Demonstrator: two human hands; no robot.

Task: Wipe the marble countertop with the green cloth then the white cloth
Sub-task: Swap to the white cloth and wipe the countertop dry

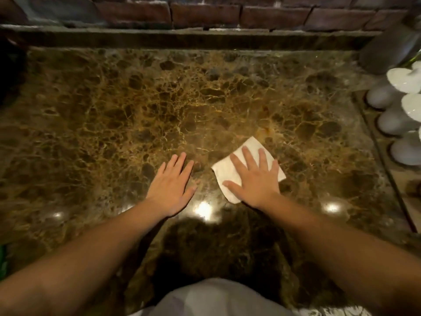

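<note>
The brown veined marble countertop (159, 106) fills the head view. A folded white cloth (252, 145) lies on it right of centre, near me. My right hand (255, 179) lies flat on the cloth with fingers spread, pressing it to the marble. My left hand (170, 185) rests flat and bare on the stone just left of the cloth, fingers apart, holding nothing. A sliver of green (2, 258) shows at the far left edge; I cannot tell if it is the green cloth.
A raised marble ledge (182, 39) and a brick wall (205, 12) bound the far side. White rounded ceramic pieces (396, 119) stand along the right edge, with a grey cylinder (391, 49) behind them. Ceiling lights reflect near my wrists.
</note>
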